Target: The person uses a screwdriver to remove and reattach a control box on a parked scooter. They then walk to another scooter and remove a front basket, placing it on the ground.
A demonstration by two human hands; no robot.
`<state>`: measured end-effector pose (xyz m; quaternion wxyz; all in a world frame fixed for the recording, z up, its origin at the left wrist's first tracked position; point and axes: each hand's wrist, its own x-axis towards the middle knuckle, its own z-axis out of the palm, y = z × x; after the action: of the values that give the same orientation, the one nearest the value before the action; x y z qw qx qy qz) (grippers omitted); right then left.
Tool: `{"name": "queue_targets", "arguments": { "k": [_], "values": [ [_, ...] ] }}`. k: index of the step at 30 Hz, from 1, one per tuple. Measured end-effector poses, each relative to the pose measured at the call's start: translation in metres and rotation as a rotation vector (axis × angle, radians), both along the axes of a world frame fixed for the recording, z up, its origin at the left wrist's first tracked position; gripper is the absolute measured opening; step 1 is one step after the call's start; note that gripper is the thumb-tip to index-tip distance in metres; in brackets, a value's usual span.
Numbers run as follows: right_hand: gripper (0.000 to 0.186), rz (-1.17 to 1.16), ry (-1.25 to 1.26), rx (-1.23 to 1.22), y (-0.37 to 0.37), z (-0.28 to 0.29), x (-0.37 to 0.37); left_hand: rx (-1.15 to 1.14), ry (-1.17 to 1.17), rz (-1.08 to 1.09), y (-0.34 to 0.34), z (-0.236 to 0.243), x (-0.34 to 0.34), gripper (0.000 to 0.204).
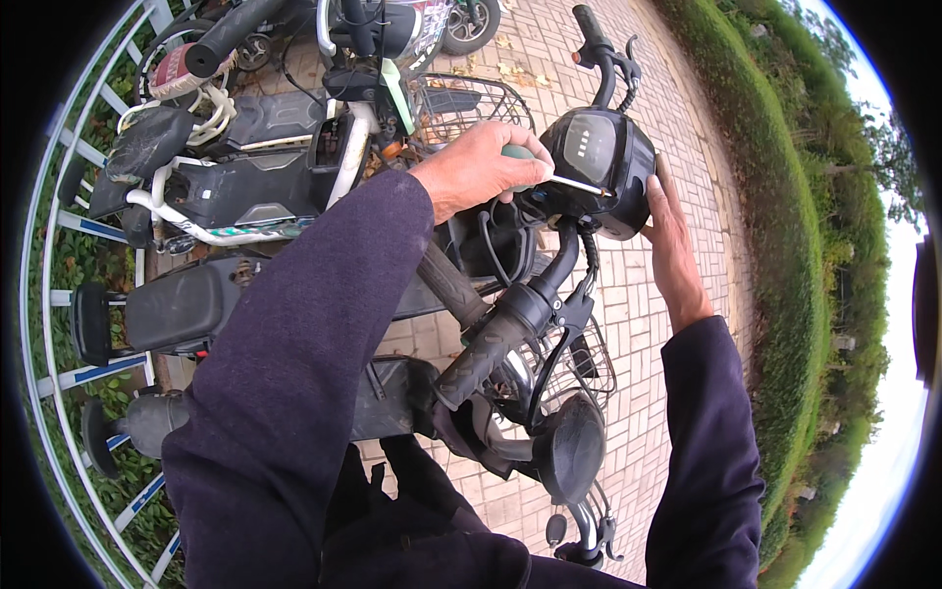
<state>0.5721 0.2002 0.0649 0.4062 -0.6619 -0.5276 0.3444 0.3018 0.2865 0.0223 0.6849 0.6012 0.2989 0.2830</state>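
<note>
My left hand [491, 167] grips the green handle [517, 153] of a screwdriver, whose silver shaft [579, 184] reaches across the lower part of a black scooter display housing [628, 206] to its right side. Set into that housing is a grey screen [587, 147]. My right hand [670, 236] holds the housing's right side, fingers along its edge. Just below are a handlebar grip [481, 358] and black brake lever [561, 355]; another grip [592, 25] sticks up above the housing.
Parked scooters [253, 177] with seats [177, 304] and wire baskets [461, 98] crowd the left and centre. A white metal rail [52, 294] curves along the far left. Brick paving [697, 128] runs to a green hedge [795, 294] on the right. A round black mirror [569, 447] is near the bottom.
</note>
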Motion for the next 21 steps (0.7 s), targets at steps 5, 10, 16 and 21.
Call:
{"name": "queue_targets", "arguments": {
  "k": [5, 10, 16, 21],
  "values": [
    [0.073, 0.026, -0.016, 0.021, -0.001, -0.002, 0.002, -0.007, -0.007, -0.006, 0.003, 0.002, 0.003, 0.016],
    [0.075, 0.085, -0.059, 0.009, 0.0, -0.002, 0.005, 0.01, 0.0, -0.008, 0.005, 0.001, 0.008, 0.016],
    [0.074, 0.064, -0.057, 0.026, 0.0, -0.004, 0.007, 0.077, 0.012, -0.005, 0.009, 0.001, 0.011, 0.016],
    [0.07, 0.024, 0.057, 0.022, 0.0, -0.005, 0.004, 0.124, 0.031, -0.004, 0.008, 0.004, 0.012, 0.017]
  ]
}}
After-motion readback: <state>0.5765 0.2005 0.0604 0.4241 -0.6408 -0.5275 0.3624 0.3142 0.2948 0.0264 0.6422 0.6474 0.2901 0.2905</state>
